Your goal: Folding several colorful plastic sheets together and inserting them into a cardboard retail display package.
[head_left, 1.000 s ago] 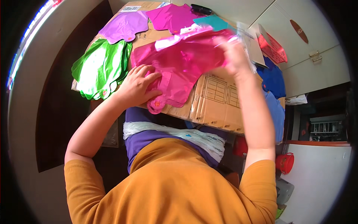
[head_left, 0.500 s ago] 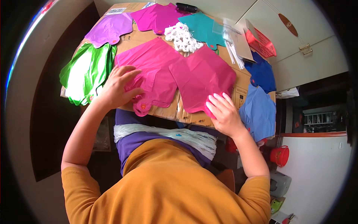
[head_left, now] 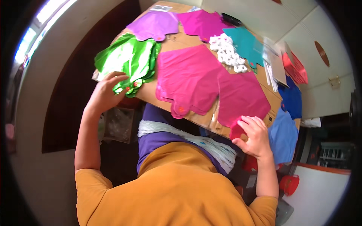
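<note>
Nearest is the mustard-yellow short-sleeved shirt (head_left: 169, 180) of the operator. A bundle of white strands (head_left: 184, 139) lies across the purple-clad lap.

Right hand (head_left: 256, 137): positioned at the near edge of the cardboard-topped counter (head_left: 177, 40), forearm rising from the lower right. As half a second earlier, it is at the lower corner of the dark pink flat film piece (head_left: 243, 96). The fingers are bent over that piece's rounded tab with the thumb below; whether they pinch it cannot be told. One second earlier, this hand was lifting pink film above the counter; the dark pink piece now lies spread out.

Left hand (head_left: 107, 92): relocated. It previously rested on the left side of the bright pink stack of flat film pieces (head_left: 188, 79); it is now beside the tabbed lower end of the shiny green foil stack (head_left: 128, 58). The forearm points upward, the wrist is bent inward, and the fingers are curved and spread wide from the thumb. Contact with the green stack cannot be confirmed.

The bright pink stack lies at the centre of the counter, tabs toward the operator, its right side meeting the dark pink piece. The light blue film piece (head_left: 283, 137) lies at the right edge.

Beyond the pink film is a cluster of white string loops (head_left: 228, 51), covered one second earlier and now exposed. Along the far side lie light purple (head_left: 154, 24), magenta (head_left: 205, 23) and teal (head_left: 245, 43) film pieces.
</note>
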Motion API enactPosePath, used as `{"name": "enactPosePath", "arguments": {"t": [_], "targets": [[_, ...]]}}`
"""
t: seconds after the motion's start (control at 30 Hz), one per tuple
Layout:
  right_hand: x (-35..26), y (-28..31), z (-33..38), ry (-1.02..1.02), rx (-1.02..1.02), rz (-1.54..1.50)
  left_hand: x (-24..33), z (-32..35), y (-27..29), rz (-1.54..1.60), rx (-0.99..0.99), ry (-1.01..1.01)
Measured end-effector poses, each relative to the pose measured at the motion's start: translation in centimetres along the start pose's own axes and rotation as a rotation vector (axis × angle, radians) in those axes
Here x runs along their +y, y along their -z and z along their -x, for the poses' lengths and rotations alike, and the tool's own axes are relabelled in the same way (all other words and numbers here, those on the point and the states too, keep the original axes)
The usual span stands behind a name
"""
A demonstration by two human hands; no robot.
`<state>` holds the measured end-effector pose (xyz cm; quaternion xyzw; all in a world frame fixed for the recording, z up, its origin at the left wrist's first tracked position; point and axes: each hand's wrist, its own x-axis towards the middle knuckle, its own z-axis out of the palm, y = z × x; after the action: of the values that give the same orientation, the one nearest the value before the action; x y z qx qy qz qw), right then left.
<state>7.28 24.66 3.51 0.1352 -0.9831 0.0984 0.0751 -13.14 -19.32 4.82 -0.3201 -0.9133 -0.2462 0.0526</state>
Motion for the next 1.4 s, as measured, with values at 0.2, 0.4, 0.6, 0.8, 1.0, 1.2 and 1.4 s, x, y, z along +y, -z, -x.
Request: {"name": "enactPosePath", "arguments": {"t": [0.2,0.4,0.6,0.8,1.0,1.2,1.4], "targets": [[-4.1,2.1,-12.5,0.284,0.238,-0.169,-2.0,0.5,-1.9,-0.201,-0.087,-0.267],[-10.9,-5.4,-27.4,0.563,-0.003,-0.495,-5.1,0.8,-2.5,-0.235,-0.051,-0.357],[-12.9,-11.5,-31.9,0.448,-0.29,-0.741,-4.5,-3.1,-0.8,0.115,-0.169,0.149],[-14.5,-11.5,-33.1,0.171,-0.376,-0.922,-5.5,-6.8,0.7,0.197,-0.194,0.311],[-12.6,-14.2,-36.4,-0.178,-0.216,-1.294,-3.8,-4.9,-0.8,-0.579,0.248,-0.319],[-3.5,-1.1,-47.1,-0.164,0.333,-1.004,-4.9,-3.1,-1.3,-0.214,-0.019,0.157],[-2.6,11.5,-48.1,0.407,0.67,-0.871,-4.7,-4.5,0.4,-0.145,-0.059,0.196]]}}
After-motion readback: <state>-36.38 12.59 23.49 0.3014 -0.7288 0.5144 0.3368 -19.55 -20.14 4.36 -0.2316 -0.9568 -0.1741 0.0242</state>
